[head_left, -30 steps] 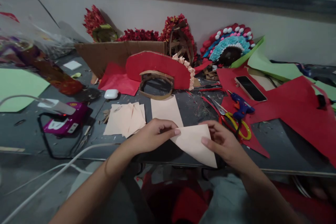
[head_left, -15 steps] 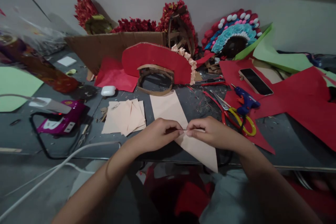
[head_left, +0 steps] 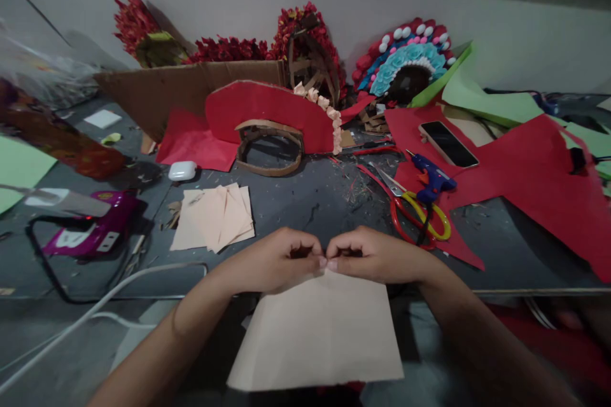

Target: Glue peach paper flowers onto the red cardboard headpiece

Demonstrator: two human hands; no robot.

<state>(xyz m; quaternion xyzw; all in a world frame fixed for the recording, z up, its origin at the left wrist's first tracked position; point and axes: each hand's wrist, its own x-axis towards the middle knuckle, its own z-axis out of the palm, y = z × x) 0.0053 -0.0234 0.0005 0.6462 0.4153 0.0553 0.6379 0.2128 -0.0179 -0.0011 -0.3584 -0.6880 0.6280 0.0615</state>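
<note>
A cream sheet of paper [head_left: 324, 334] hangs over the table's front edge, toward my lap. My left hand [head_left: 286, 261] pinches its upper edge near the middle. Right beside it, my right hand [head_left: 365, 256] pinches the same edge, with the thumb tips almost touching. A faint crease runs down the sheet. Left of my hands lies a loose stack of cream paper squares [head_left: 214, 216]. Beyond them stands a red headdress [head_left: 267, 108] with a cardboard band [head_left: 272, 168] and cream paper petals [head_left: 329, 114] along its right side.
Right of my hands lie scissors [head_left: 405, 200] and a blue glue gun [head_left: 432, 178] by red paper [head_left: 515, 172] and a phone [head_left: 449, 143]. At left are a purple power strip [head_left: 107, 222], a white cable [head_left: 90, 315] and an earbud case [head_left: 182, 171]. Decorated headdresses [head_left: 405, 60] lean at the back.
The cream sheet has come off the tabletop toward me and now hangs wide below my hands, where it lay slantwise before. Both hands have shifted nearer. The view has turned slightly right.
</note>
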